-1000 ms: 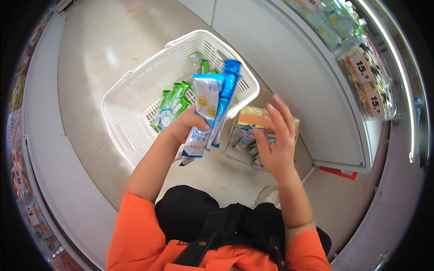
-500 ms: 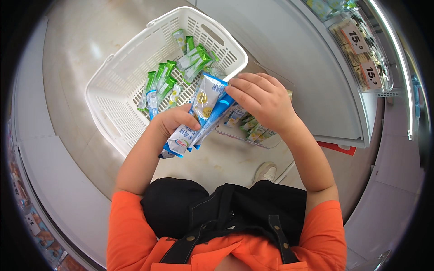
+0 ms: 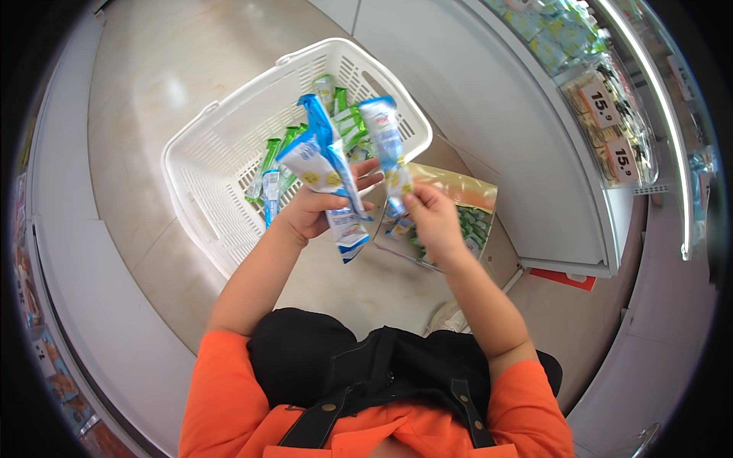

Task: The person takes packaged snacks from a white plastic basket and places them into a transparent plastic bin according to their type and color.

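In my left hand [image 3: 311,214] are several slim blue-and-white packets [image 3: 314,160], fanned out between the thumb and fingers. A single blue-and-white packet [image 3: 385,137] stands nearly upright in my right hand [image 3: 435,221], pinched near its lower end and slightly blurred. Both hands hover at the near right side of a white plastic basket [image 3: 187,183]. Inside it lie several green-and-white packets [image 3: 263,169] and a blue-and-white packet [image 3: 271,197] near its front wall.
On the floor right of the basket is an open box [image 3: 450,183] with green packets in it. A white cabinet [image 3: 458,99] runs along the right, below a lit shelf with packaged goods [image 3: 607,114]. My shoe [image 3: 447,317] shows beneath my knees.
My right hand has drawn back from the bunch toward me, now with one packet separate in it. The left hand keeps the others, now more upright and spread.
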Demonstrator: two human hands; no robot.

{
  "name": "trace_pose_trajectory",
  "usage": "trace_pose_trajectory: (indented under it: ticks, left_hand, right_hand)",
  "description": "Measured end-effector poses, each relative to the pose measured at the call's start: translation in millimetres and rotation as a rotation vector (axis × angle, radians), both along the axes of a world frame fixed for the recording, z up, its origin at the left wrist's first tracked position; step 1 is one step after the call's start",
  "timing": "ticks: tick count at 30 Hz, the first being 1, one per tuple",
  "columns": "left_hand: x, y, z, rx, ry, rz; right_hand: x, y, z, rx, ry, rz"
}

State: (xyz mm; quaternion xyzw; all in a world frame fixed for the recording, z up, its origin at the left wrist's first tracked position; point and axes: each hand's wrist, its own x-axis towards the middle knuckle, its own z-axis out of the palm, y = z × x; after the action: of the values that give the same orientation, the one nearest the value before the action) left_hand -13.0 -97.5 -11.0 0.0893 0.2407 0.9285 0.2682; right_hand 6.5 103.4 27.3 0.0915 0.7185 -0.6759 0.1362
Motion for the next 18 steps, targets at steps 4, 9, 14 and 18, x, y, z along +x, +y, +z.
trace_pose_trajectory:
  ticks: [4,9,14,18]
  left_hand:
    - [2.0,5.5,10.3,-0.082,-0.032,0.059]
    - [2.9,0.6,8.5,-0.090,-0.054,0.114]
    - [0.9,4.3,4.8,-0.279,0.142,-0.011]
    - [-0.5,7.9,4.7,-0.556,0.424,-0.213]
  right_hand:
    - [20.5,-22.7,-25.8,0.099,0.014,0.170]
    - [16.9,-29.3,-0.5,0.223,-0.064,0.263]
    - [-18.0,0.9,28.6,0.651,0.026,0.545]
    - [-29.7,13.8,40.9,0.180,0.180,0.278]
